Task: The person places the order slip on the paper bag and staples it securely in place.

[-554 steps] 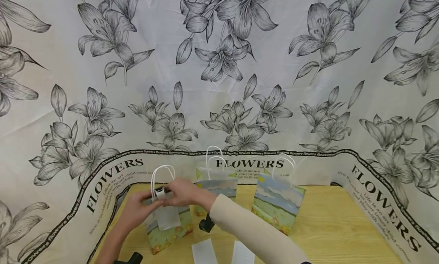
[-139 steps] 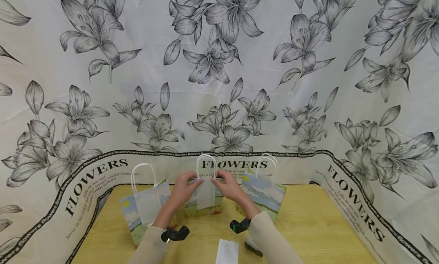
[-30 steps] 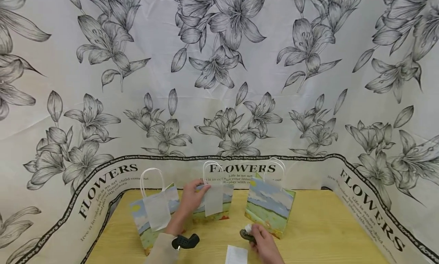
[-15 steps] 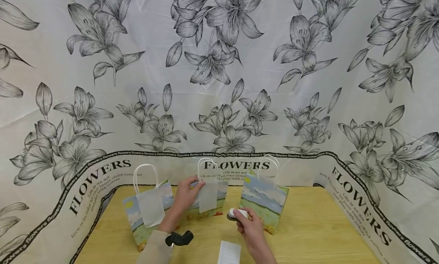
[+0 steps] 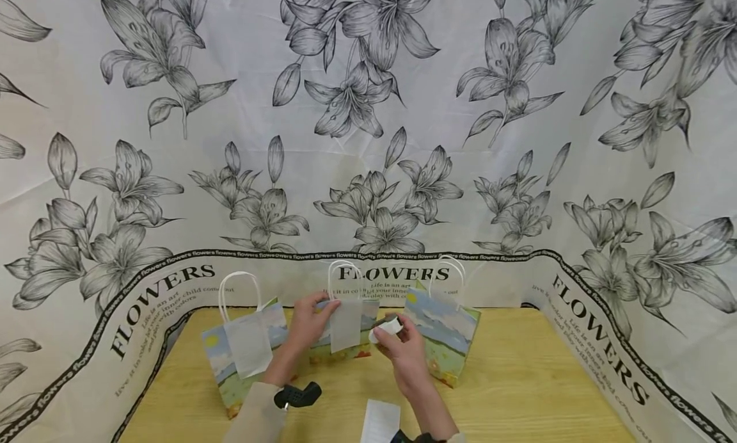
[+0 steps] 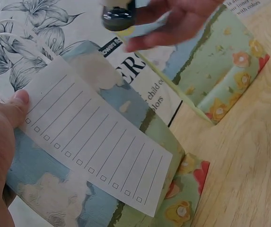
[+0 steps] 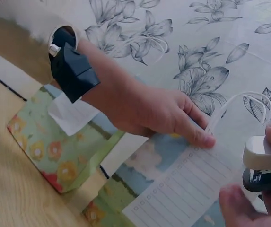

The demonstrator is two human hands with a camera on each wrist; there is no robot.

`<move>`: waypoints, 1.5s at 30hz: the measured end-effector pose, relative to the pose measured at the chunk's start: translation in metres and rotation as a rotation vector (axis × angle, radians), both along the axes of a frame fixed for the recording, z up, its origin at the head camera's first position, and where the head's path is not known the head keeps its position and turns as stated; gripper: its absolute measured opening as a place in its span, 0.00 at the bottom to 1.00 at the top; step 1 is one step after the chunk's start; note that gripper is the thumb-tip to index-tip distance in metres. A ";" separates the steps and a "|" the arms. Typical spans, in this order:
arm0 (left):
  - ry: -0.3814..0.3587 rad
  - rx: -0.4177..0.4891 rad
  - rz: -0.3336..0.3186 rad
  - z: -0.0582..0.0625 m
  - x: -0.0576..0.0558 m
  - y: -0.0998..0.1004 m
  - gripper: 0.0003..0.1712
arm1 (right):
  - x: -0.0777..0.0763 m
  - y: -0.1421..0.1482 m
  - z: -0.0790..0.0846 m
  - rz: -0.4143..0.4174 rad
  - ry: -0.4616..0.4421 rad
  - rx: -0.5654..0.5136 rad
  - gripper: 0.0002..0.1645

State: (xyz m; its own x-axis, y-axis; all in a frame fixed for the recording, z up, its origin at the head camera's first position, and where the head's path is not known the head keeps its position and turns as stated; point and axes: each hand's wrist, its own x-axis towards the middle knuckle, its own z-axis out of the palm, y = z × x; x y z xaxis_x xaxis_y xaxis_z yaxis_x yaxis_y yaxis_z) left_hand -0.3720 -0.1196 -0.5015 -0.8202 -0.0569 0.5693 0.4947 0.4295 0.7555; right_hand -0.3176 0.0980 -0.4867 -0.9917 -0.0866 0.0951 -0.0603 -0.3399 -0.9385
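- Nearest to the person, a loose paper (image 5: 381,422) lies on the table (image 5: 518,379); its lower end is cut off, and its print is too small to read.
- Beside it, the black device (image 5: 417,437) on the right wrist is also cut off at the lower edge.
- The right hand (image 5: 407,353) is clamped on a stapler (image 5: 387,329), white above and dark below, held in the air near the middle bag. In the left wrist view, hand and stapler are blurred and cut by the upper edge.
- The left bag (image 5: 213,353) stands tilted; a paper slip (image 5: 250,347) covers much of its front, and the left forearm hides its lower right part.
- The left hand (image 5: 308,324) pinches a lined list (image 5: 347,328) against the top of the middle bag (image 5: 370,312). The thumb is in front; the fingers behind are mostly hidden.
- The right bag (image 5: 446,337) stands just beyond the right hand, which covers a little of its left edge.
- Behind all, a flower cloth (image 5: 368,193); the bags' white handles are hard to separate from it.
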 end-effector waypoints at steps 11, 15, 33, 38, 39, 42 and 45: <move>0.037 0.000 -0.019 0.000 0.002 0.006 0.05 | -0.011 -0.012 0.008 0.136 0.012 0.079 0.33; -0.005 0.005 -0.001 -0.003 0.006 0.007 0.04 | -0.011 -0.016 0.010 0.142 0.008 0.111 0.28; 0.007 0.002 -0.017 0.004 0.006 0.007 0.04 | -0.028 -0.019 0.036 0.252 0.245 0.480 0.32; -0.012 -0.007 -0.011 0.004 0.007 0.005 0.06 | -0.038 -0.022 0.042 0.222 0.410 0.677 0.34; -0.009 -0.009 -0.009 0.004 0.006 0.005 0.06 | -0.040 -0.023 0.043 0.211 0.428 0.705 0.34; -0.004 -0.001 -0.014 0.004 0.004 0.003 0.07 | -0.046 -0.027 0.046 0.199 0.463 0.759 0.32; 0.004 0.006 -0.032 0.004 0.006 0.002 0.06 | -0.049 -0.030 0.045 0.211 0.473 0.792 0.33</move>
